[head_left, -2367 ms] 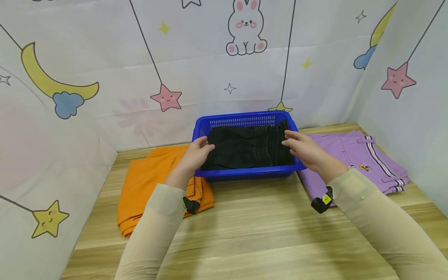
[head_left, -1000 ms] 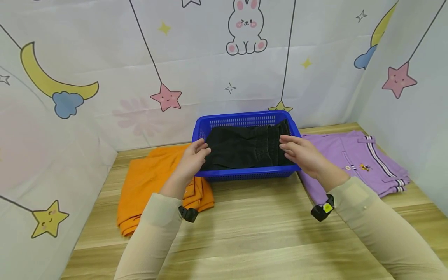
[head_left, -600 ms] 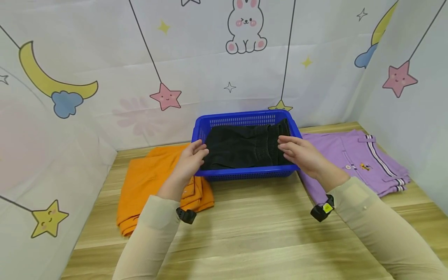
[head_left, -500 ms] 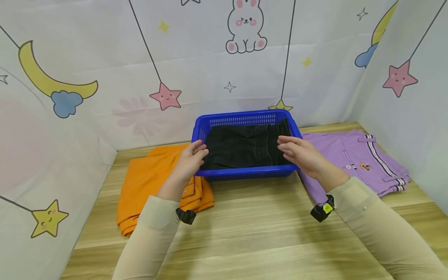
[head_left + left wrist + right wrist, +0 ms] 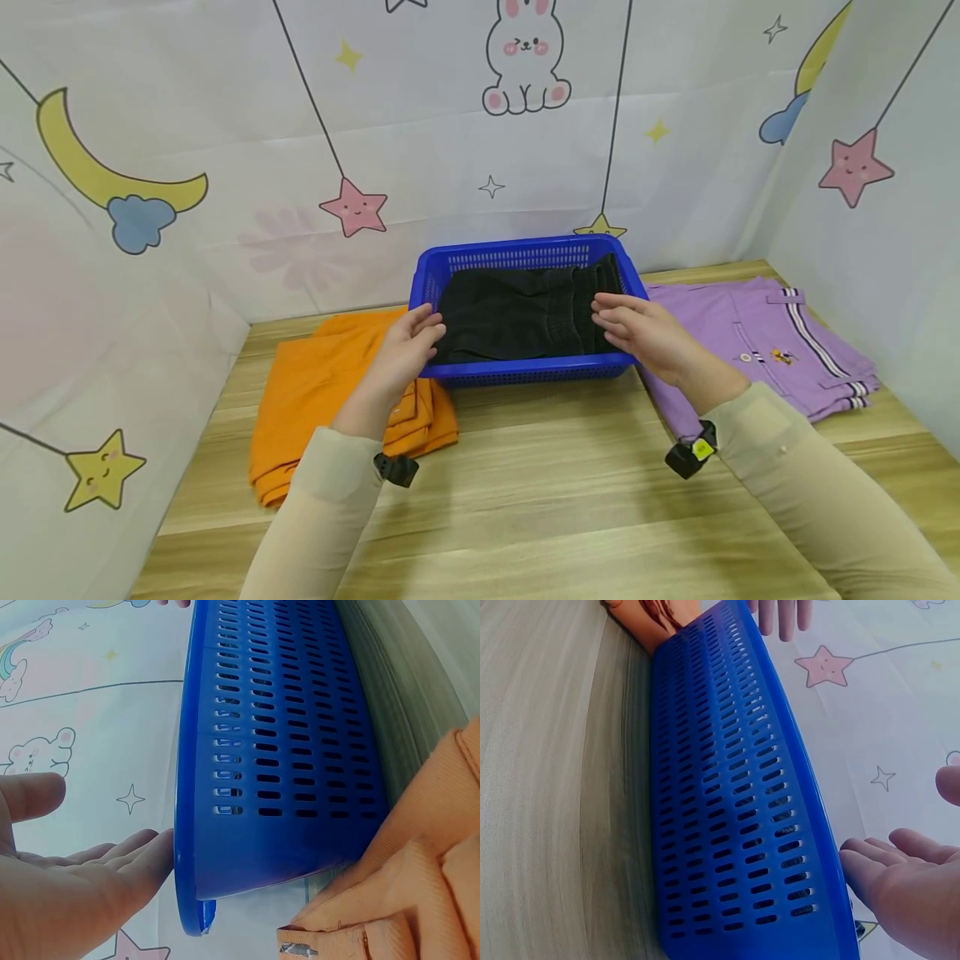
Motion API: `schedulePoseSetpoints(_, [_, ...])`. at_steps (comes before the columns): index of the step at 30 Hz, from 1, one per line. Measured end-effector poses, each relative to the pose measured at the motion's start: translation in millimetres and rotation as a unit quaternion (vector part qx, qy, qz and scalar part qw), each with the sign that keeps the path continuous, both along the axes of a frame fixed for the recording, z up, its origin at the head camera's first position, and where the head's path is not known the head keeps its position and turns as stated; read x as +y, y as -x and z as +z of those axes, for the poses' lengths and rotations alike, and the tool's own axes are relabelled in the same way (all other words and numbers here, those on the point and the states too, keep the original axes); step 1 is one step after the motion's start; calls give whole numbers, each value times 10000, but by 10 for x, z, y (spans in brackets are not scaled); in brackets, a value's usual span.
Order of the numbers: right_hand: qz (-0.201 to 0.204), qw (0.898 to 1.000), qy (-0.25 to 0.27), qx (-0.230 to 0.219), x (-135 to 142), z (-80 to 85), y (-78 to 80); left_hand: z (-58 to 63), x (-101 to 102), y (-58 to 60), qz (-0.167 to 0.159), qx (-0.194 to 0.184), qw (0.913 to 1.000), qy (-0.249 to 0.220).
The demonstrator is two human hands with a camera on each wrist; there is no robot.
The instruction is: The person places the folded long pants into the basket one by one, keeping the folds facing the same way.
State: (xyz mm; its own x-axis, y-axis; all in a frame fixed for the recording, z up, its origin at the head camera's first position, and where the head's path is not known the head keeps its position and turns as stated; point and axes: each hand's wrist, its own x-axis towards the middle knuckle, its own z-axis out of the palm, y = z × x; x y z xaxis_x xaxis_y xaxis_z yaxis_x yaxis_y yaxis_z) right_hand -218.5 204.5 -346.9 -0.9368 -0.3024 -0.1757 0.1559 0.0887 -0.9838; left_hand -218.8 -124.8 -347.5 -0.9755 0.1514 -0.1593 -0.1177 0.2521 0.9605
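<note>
Folded black pants (image 5: pixel 510 312) with a gathered waistband lie inside a blue plastic basket (image 5: pixel 525 367). My left hand (image 5: pixel 397 354) is over the basket's left end, fingers loosely extended and thumb apart. In the left wrist view, its fingertips come up to the basket rim; whether they touch is unclear. My right hand (image 5: pixel 652 337) hovers over the right end, fingers stretched toward the waistband and hiding part of it. The right wrist view has this hand beside the basket's rim (image 5: pixel 799 742), its palm empty. Neither hand grips anything.
Folded orange pants (image 5: pixel 322 400) lie on the wooden table (image 5: pixel 525 483), left of the basket and partly under my left forearm. Folded purple pants (image 5: pixel 750 342) with striped trim lie at the right. A printed white cloth backdrop (image 5: pixel 450 150) stands close behind the basket.
Both hands have drawn back slightly toward me; the left has also shifted a little left, away from the black pants, and the right a little left. The basket and clothes look nearly unmoved.
</note>
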Motion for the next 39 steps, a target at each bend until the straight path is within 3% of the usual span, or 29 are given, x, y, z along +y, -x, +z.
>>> schedulePoseSetpoints(39, [235,9996,181,-32,-50,21,-68,-14,-120,-151,-89,62,9997,-238])
